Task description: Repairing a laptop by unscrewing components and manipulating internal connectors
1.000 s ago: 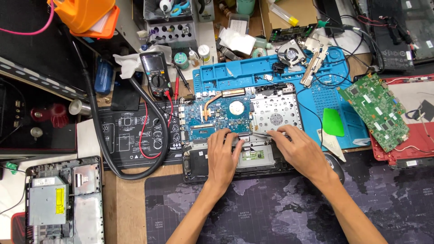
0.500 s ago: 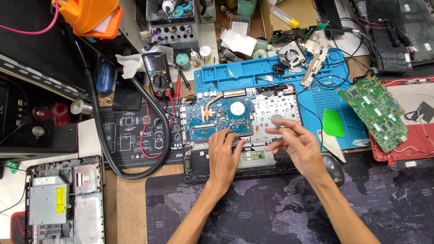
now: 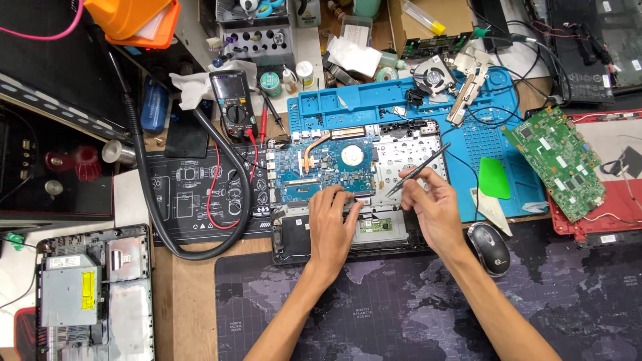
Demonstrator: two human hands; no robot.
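An opened laptop base (image 3: 287, 237) lies in front of me with its blue motherboard (image 3: 321, 167) and copper heat pipe exposed. My left hand (image 3: 332, 224) rests flat on the board's lower edge, fingers pressing near a connector. My right hand (image 3: 428, 207) pinches a thin black tool, likely tweezers (image 3: 420, 168), which slant up to the right; their lower tip hovers over the silver frame (image 3: 408, 154) beside the board.
A blue repair mat (image 3: 401, 100) holds a fan and a heatsink. A green circuit board (image 3: 558, 160) lies right, a black mouse (image 3: 488, 249) beside my right wrist. A multimeter (image 3: 234, 103) with red leads and a thick black hose (image 3: 194, 251) lie left; a disassembled drive bay (image 3: 93, 294) sits lower left.
My right hand has lifted off the laptop's lower edge and moved up and right, now holding the thin tool raised. The left hand stays in place.
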